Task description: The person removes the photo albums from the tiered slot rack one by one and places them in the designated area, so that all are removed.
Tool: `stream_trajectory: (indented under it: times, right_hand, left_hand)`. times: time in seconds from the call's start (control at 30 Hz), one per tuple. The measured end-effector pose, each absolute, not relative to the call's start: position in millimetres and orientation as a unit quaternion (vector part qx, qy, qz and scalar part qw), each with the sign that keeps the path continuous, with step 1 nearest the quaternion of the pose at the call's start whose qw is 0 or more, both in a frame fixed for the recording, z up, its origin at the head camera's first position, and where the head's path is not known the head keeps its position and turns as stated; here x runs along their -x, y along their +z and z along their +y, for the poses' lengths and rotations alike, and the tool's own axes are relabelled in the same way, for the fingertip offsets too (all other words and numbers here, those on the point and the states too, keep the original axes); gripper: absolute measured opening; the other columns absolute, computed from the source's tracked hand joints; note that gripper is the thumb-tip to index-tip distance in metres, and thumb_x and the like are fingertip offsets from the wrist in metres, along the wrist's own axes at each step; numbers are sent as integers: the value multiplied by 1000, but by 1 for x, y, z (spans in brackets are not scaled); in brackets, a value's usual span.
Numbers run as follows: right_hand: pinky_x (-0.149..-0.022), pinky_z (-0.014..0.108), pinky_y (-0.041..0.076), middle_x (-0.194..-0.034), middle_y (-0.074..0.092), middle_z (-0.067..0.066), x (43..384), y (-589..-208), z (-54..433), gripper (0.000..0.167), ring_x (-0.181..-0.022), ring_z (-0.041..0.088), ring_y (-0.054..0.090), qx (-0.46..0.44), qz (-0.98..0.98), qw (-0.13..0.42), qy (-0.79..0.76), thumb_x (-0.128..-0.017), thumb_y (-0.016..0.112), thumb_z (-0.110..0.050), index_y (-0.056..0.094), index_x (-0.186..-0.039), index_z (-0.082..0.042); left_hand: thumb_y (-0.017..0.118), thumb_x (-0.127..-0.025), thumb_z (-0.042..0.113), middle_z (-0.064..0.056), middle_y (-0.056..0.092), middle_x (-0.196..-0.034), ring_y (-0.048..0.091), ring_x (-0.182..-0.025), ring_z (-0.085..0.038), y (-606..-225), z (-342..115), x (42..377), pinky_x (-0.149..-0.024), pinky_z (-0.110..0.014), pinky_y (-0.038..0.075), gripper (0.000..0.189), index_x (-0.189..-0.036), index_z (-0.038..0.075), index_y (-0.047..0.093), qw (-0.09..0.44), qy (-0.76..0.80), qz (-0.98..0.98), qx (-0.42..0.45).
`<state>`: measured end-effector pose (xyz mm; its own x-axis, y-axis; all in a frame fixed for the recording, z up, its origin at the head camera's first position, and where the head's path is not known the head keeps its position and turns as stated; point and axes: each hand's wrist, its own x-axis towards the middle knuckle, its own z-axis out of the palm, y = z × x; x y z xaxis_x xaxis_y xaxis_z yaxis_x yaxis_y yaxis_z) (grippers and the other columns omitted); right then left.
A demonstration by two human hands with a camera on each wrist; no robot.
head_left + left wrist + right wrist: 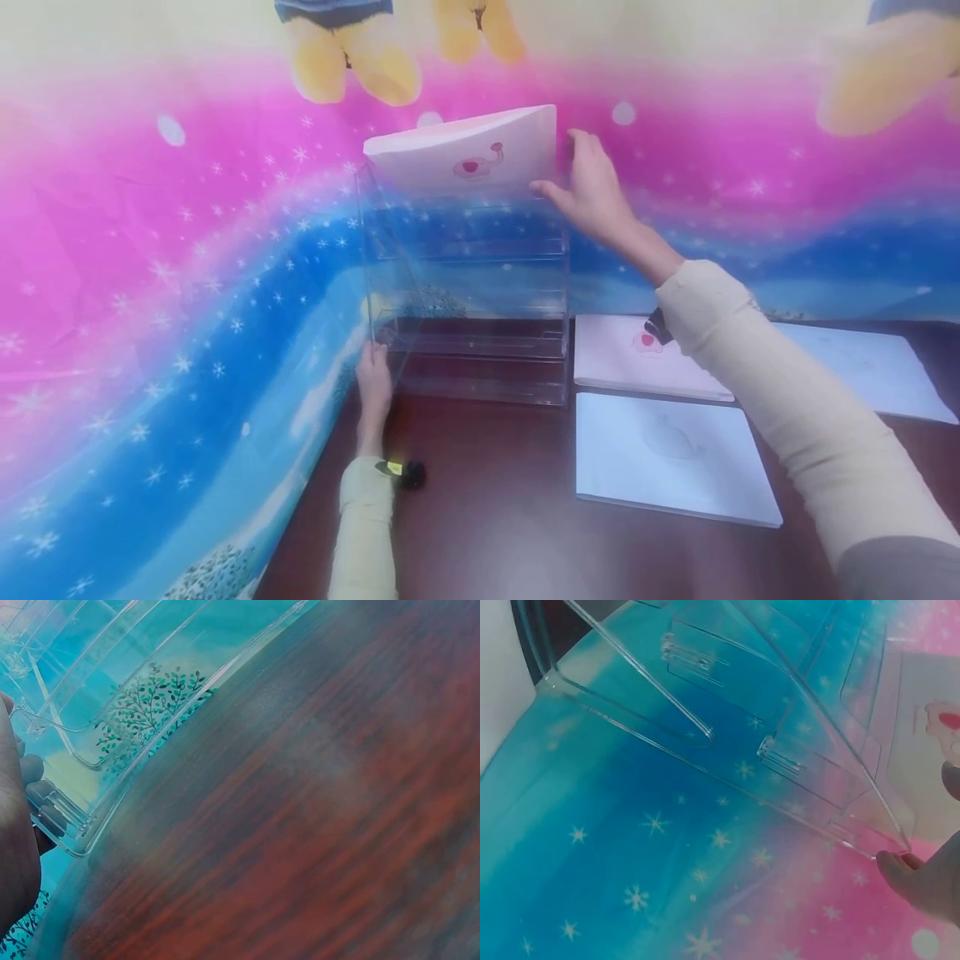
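Note:
A clear acrylic file rack [480, 250] with several tiers stands on the table against the backdrop. Across its top rests a white stack of paper [427, 171] with a pink elephant drawing on its front. Low on the rack's left side, my left hand [374, 379] grips the edge of the panel; in the left wrist view its fingers [31, 769] show through the plastic. My right hand [596, 187] is at the upper right corner, its thumb tip [892, 866] touching the rack's edge, other fingers extended beside the paper stack.
On the table [480, 500] right of the rack lie a pink-elephant paper stack [607, 350], a pale stack [660, 458] with a faint grey drawing in front of it, and another pale stack [870, 367] beyond my right sleeve. A snowflake-patterned backdrop [187, 275] borders the left and back.

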<state>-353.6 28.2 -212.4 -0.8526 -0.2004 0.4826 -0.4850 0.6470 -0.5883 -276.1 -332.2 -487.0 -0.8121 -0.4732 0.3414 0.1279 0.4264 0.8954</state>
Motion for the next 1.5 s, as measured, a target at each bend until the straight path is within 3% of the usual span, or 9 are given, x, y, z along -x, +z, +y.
stream_trajectory:
  times: [0.2,0.53,0.67,0.87,1.2,1.5]
  right_hand:
    - [-111,32,41,-148,50,13,363,-207,27,76,-133,25,48,-164,-872,195,419,-97,74,-29,35,-156,-3]
    - [-101,29,49,-135,58,10,370,-192,5,63,-122,20,58,-208,-840,209,456,-94,78,-24,42,-143,-4]
    - [-97,28,51,-132,61,10,372,-185,-2,61,-120,18,59,-187,-838,191,475,-94,78,-27,42,-137,-6]
    - [-94,27,50,-125,68,9,378,-178,0,41,-112,18,64,-164,-826,165,514,-93,80,-24,59,-124,-7]
    - [-97,29,49,-122,74,5,384,-171,5,45,-112,18,67,-148,-804,84,569,-89,84,-22,71,-130,-10]
    - [-90,29,56,-116,76,8,380,-175,0,39,-105,18,72,-113,-794,163,575,-87,86,-22,77,-123,-10]
  left_hand:
    - [44,-108,18,-6,38,-77,36,-69,-22,-489,-329,277,-66,-38,34,21,-92,5,46,288,-521,-796,-111]
    - [43,-108,18,-6,37,-76,34,-68,-21,-487,-331,278,-66,-38,33,23,-90,4,46,290,-520,-795,-119]
    - [43,-108,19,-5,36,-76,34,-68,-19,-485,-331,278,-66,-38,32,24,-91,3,45,290,-523,-793,-118]
    - [44,-107,17,-6,37,-76,34,-68,-22,-482,-331,278,-67,-38,33,22,-90,3,46,295,-524,-791,-112]
    - [45,-107,17,-6,37,-77,34,-68,-22,-486,-331,282,-66,-39,33,21,-91,4,47,299,-529,-786,-109]
    - [46,-107,16,-5,37,-75,35,-67,-21,-492,-322,281,-65,-38,33,20,-91,4,48,292,-534,-786,-109]
